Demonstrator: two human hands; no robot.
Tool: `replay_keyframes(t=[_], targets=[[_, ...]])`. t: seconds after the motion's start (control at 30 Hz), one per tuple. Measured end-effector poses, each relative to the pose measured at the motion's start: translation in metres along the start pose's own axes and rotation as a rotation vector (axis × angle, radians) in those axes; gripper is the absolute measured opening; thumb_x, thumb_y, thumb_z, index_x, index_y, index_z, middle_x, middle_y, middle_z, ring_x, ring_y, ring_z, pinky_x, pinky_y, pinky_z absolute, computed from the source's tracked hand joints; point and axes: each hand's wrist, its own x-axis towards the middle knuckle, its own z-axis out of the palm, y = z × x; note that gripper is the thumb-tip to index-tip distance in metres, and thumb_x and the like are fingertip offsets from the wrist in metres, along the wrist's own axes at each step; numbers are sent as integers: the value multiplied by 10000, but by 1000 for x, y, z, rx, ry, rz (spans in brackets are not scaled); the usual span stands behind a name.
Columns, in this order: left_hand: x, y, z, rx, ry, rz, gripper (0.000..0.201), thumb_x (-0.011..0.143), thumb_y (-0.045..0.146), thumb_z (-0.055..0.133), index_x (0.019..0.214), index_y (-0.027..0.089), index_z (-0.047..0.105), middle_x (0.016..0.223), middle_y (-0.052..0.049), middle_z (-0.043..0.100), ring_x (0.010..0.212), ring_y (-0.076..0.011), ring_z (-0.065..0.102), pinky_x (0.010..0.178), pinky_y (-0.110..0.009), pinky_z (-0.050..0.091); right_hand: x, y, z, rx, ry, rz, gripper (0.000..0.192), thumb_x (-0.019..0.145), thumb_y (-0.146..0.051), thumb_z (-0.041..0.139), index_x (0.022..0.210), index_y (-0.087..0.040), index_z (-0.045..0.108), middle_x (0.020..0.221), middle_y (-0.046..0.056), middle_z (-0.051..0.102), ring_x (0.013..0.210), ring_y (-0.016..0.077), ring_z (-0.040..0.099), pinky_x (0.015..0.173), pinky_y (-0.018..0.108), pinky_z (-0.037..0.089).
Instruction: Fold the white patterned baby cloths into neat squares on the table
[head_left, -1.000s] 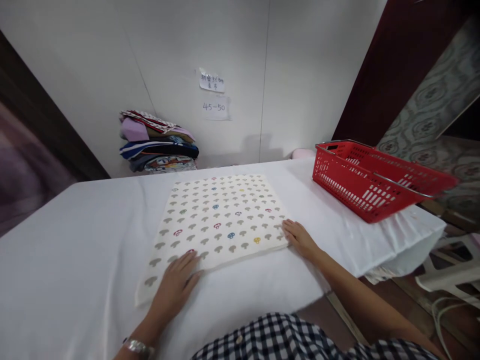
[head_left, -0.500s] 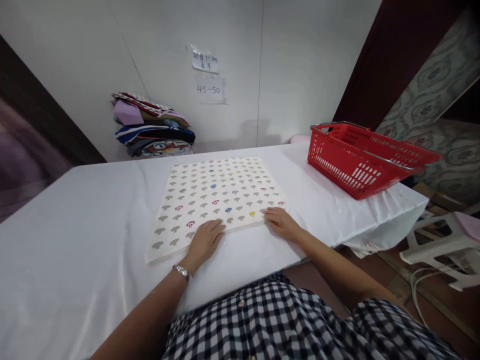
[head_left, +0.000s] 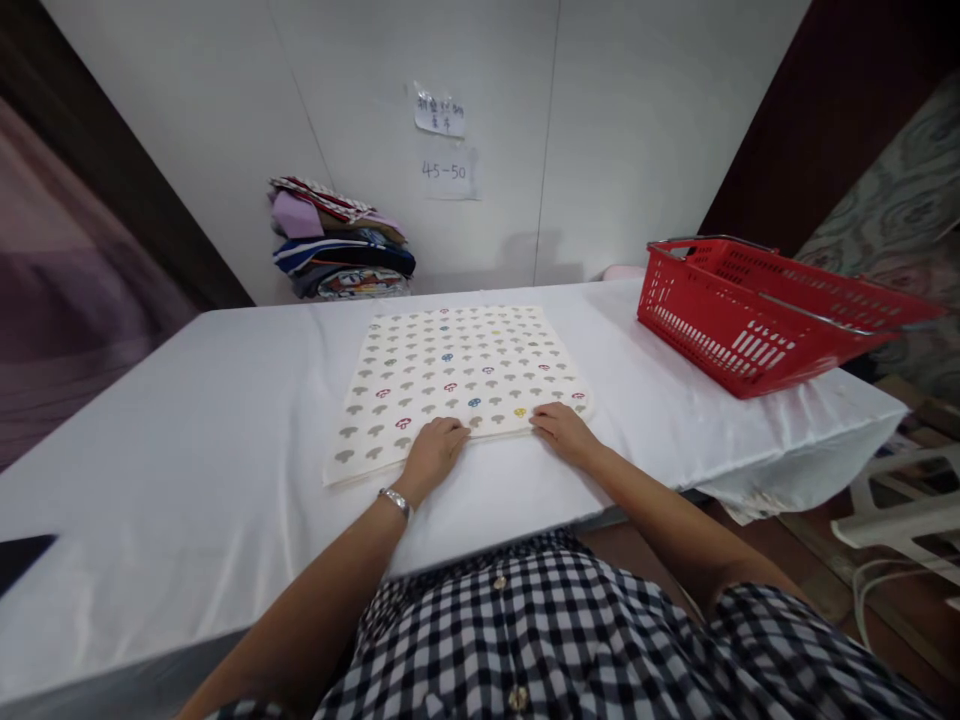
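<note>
Touching the flat mushroom-print cloth (head_left: pixel 457 365), left hand (head_left: pixel 435 452) and right hand (head_left: pixel 564 433) have fingers together, grip unclear; satiny tablecloth (head_left: pixel 225 430) beneath.

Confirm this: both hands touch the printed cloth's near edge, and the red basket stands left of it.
Not left: the head view shows the red basket standing right of the printed cloth. The left hand and right hand do touch the cloth's near edge.
</note>
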Motion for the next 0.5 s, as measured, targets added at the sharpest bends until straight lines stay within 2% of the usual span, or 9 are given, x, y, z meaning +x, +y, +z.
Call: replay_keyframes(t=[0.2,0.5], targets=[[0,2,-1,67,-19,40,230,915,258,429,998,176,628,986,-82,622,904,-204,537,771,-347,433,-1,-4,2,-40,-6,18,184,894,-193,503,1002,-175,651,1024,91,633,948,211,535,820,341,407],[9,6,1,196,-63,68,197,915,182,410,865,171,601,839,-63,596,794,-174,522,696,-314,394,14,-13,6,-76,-80,-15,197,908,-191,471,1001,-177,644,1004,94,625,937,208,516,795,328,394]])
